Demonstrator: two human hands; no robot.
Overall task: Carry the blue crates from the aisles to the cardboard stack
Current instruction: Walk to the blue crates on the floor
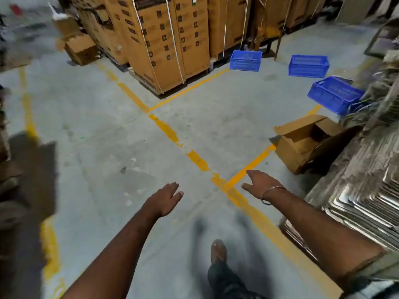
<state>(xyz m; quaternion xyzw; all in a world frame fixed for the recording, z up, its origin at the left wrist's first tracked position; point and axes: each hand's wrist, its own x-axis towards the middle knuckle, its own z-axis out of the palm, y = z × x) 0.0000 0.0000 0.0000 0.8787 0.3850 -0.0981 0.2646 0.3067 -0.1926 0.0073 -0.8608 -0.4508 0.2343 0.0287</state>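
While both my left hand (167,198) and right hand (260,184) hang spread and empty, I should head for the nearest blue crate (335,94) and grip opposite rims.

We see a fairly dim indoor scene under even, diffuse light; we cannot tell where it comes from. The grey floor (103,117) is evenly lit, without glare, while the stacked metal sheets (358,203) at the right catch pale highlights along their edges. A soft, smeared shadow lies on the floor around the foot (218,251), which is itself blurred. The left edge falls into dark, muddy shadow, where shapes smear and we cannot make them out. Wide-angle distortion bends the tall cardboard stack (172,39) so it leans, and the right edge is blurred too. The centre stays reasonably sharp, though slightly soft overall.
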